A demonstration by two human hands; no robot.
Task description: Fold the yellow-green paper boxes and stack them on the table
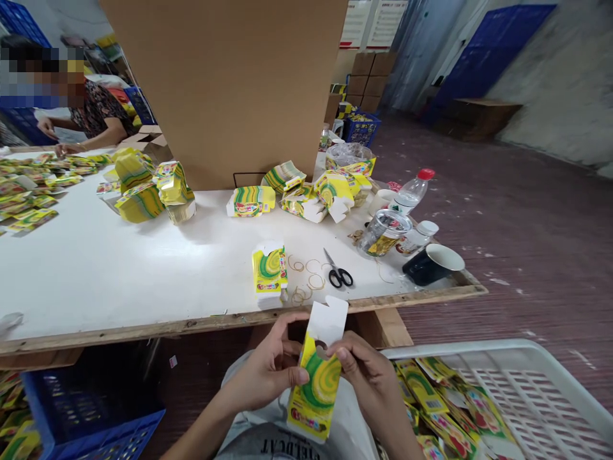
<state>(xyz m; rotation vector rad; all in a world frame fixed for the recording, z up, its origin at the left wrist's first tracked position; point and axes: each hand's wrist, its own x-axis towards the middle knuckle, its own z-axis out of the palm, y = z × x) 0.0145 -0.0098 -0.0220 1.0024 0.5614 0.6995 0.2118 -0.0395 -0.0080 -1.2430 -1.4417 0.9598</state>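
Observation:
Both my hands hold a small yellow and green printed carton upright over my lap, below the table's front edge. My left hand grips its left side with the thumb on the front. My right hand pinches its right upper edge near the white open flap. On the white table just ahead stands a short stack of folded cartons of the same print. Several rubber bands and black-handled scissors lie beside that stack.
A white plastic crate holding flat carton blanks sits at my right; a blue crate is under the table at left. More cartons lie in piles across the table. A tall cardboard sheet, bottles, a jar and a dark cup stand at the right end. Another person works at far left.

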